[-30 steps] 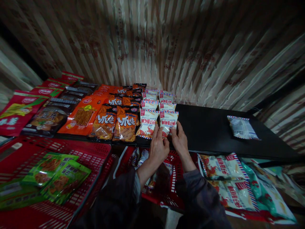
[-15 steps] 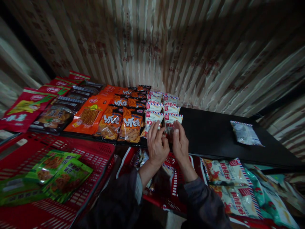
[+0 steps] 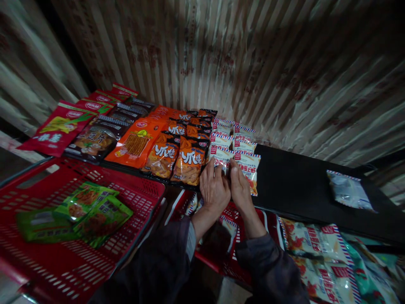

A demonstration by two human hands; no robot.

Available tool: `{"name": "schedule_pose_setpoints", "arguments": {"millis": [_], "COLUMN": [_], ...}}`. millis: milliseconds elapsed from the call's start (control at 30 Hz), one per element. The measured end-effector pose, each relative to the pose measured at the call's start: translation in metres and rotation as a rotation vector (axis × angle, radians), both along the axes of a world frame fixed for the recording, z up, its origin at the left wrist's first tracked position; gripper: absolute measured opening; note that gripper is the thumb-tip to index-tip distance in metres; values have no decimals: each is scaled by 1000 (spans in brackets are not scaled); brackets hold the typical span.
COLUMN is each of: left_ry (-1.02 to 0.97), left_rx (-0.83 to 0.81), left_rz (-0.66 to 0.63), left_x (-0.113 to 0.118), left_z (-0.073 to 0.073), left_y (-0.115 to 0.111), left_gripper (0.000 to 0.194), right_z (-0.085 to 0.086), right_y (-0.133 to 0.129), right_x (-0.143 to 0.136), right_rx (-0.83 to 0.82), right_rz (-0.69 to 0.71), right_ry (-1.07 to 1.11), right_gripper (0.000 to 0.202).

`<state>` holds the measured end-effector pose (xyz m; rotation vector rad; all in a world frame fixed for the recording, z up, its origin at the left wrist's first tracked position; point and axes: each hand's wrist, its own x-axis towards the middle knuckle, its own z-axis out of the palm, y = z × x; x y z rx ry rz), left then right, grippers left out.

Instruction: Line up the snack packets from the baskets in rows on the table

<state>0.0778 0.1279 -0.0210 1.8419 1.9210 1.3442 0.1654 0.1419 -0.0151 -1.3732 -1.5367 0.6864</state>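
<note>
Two columns of white snack bags with striped edges lie on the black shelf. My left hand (image 3: 215,185) rests over the lower part of the front-left white bag (image 3: 222,155), fingers stretched forward and holding nothing. Close beside it, my right hand (image 3: 242,185) lies with straight fingers along the left side of the front-right white bag (image 3: 249,164), thumb side towards the left hand. Both hands cover parts of these bags. Orange-and-black snack bags (image 3: 190,160) stand in the columns just left of my left hand.
Farther left on the shelf are orange (image 3: 136,143), dark (image 3: 98,137) and red bags (image 3: 58,131). One pale bag (image 3: 348,190) lies far right on the black shelf (image 3: 294,177). Below stand red baskets (image 3: 139,177), one with green packets (image 3: 104,217); more striped bags (image 3: 316,240) lie lower right.
The view has shifted, so the shelf sits farther right. My right hand has moved left relative to the front-right white bag, uncovering more of its front.
</note>
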Motion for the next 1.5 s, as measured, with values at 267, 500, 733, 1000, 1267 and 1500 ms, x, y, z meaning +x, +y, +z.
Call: {"name": "schedule_pose_setpoints", "arguments": {"millis": [267, 500, 733, 1000, 1267, 1500], "left_ry": [10, -28, -120, 71, 321, 308], "left_rx": [-53, 97, 303, 100, 0, -21], "left_rz": [14, -22, 64, 240, 27, 22], "left_x": [-4, -8, -43, -144, -190, -189], "left_z": [6, 5, 18, 7, -13, -16], "left_y": [-1, -2, -7, -11, -7, 3], "left_gripper": [39, 39, 36, 50, 54, 52], "right_z": [1, -3, -6, -11, -18, -25], "right_y": [-1, 0, -12, -29, -6, 0], "right_x": [-3, -5, -25, -102, -146, -148], "right_rx": [-8, 39, 331, 404, 358, 323], "right_rz": [-10, -55, -52, 118, -41, -76], "right_ry": [-9, -62, -319, -483, -552, -628], "right_gripper": [68, 65, 52, 51, 48, 49]}}
